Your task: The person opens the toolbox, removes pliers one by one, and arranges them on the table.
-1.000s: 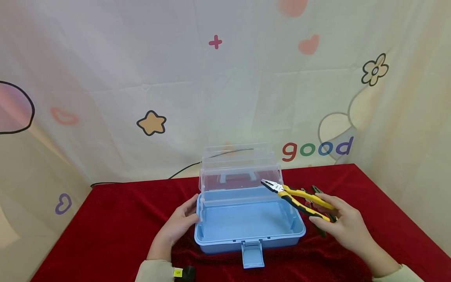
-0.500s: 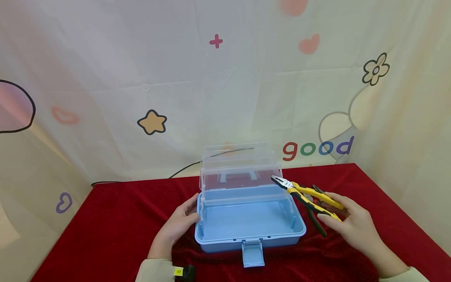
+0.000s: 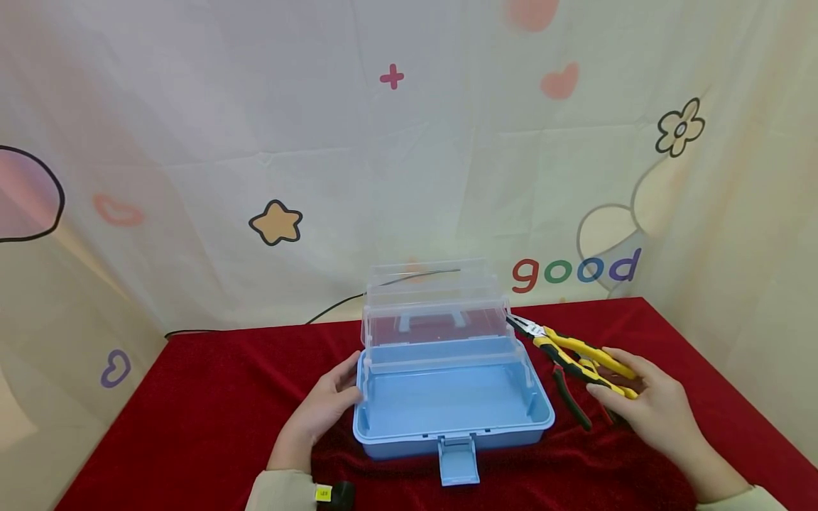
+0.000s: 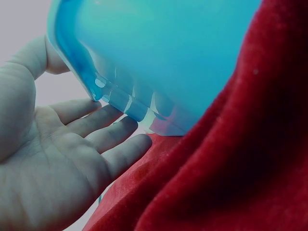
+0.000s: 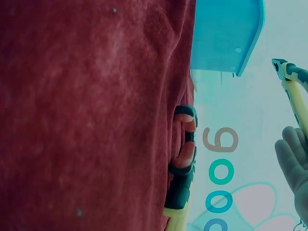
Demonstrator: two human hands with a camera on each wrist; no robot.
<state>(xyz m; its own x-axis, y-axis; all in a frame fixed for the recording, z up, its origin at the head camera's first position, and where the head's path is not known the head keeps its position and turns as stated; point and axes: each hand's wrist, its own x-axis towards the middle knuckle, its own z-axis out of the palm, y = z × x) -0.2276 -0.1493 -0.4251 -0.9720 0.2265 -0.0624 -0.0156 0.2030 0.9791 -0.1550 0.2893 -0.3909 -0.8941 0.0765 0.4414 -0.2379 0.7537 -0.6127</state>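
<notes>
A light blue toolbox (image 3: 415, 448) with its clear lid raised stands in the middle of the table in the head view. My left hand (image 3: 322, 408) holds its left side, thumb over the rim and fingers along the outer wall. The left wrist view shows those fingers (image 4: 101, 127) lying fairly straight against the blue plastic. To the right of the box, my right hand (image 3: 655, 404) grips a pair of combination pliers (image 3: 565, 360) by the yellow and black handles. Their handles are spread, and the metal nose points toward the lid's right edge.
Under the held pliers lies another pair with red and black handles (image 3: 571, 404), partly covered. A yellow-handled tool (image 5: 179, 199) shows on the red cloth (image 3: 211, 411) in the right wrist view. The blue latch (image 3: 458, 465) hangs down in front. A printed curtain (image 3: 409, 170) closes off the back.
My right hand has drawn the pliers to the right, from over the box's right side to beyond it. More of the red-handled pliers now shows. My left hand has stayed put.
</notes>
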